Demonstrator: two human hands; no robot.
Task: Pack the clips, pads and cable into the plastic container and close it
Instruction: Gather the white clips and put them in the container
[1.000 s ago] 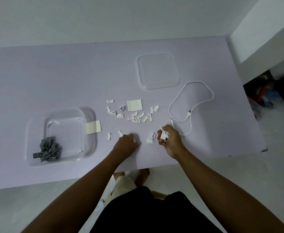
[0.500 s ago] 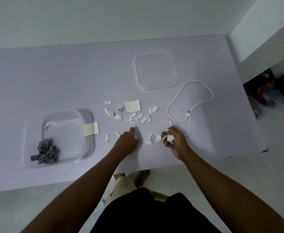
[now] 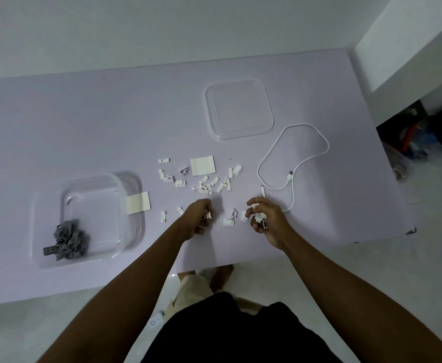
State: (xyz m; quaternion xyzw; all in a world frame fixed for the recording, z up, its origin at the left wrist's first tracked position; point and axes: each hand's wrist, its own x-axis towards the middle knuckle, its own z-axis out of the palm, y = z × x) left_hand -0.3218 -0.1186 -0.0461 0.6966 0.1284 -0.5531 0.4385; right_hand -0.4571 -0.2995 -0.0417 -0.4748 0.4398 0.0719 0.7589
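Both hands, left and right, are curled around gathered white clips at frame centre, while the open container lies far left, nearer the left hand.

Lilac table, cluttered floor corner

I have one head-worn wide-angle view, looking steeply down and forward over the bench; its edges bend, so the far rim at twelve o'clock seems soft.
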